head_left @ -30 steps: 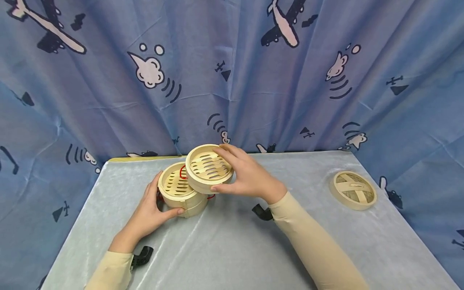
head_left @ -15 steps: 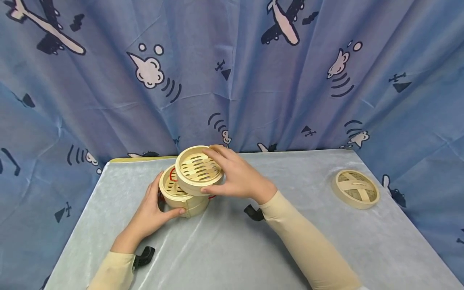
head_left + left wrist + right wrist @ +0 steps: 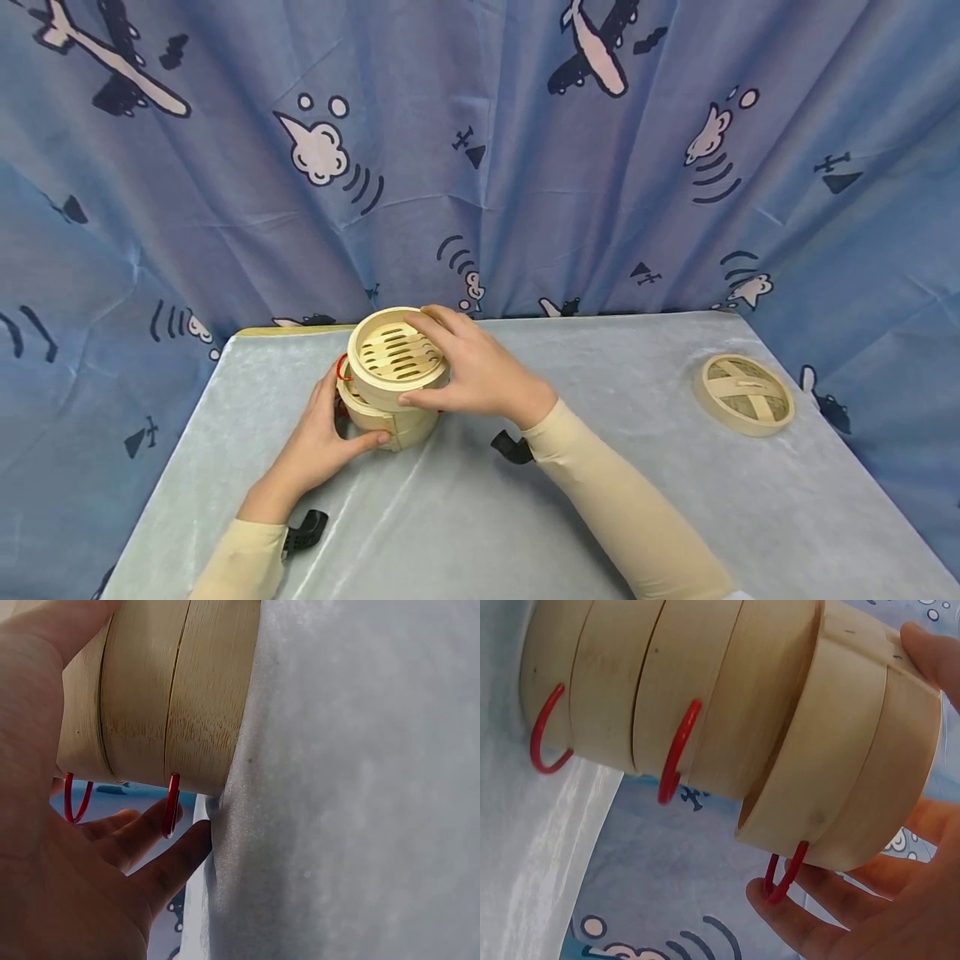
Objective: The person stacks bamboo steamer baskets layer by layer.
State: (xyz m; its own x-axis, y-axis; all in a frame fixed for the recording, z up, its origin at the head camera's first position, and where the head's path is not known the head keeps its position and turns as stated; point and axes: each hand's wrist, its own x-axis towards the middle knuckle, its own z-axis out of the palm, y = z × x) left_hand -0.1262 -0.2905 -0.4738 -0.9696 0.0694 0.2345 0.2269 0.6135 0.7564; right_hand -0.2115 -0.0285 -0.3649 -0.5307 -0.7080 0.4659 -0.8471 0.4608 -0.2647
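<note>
Shows a bench [image 3: 465, 517] covered in pale grey cloth [image 3: 840, 508], soft-looking nap. Widens toward the near side, runs off the bottom of the head view. Shows a thin yellow strip [image 3: 296, 330] along the back edge, left part only. Is faintly streaked with white near the left-hand load. Carries at back, left of centre, the bottom steamer basket [image 3: 592, 682] of a stack, set upright, base touching the cloth, red ring [image 3: 536, 739] on its wall. Carries near the back right corner a round lid [image 3: 742, 385], well apart from the basket, laid with crossed slats [image 3: 723, 387] facing up.
</note>
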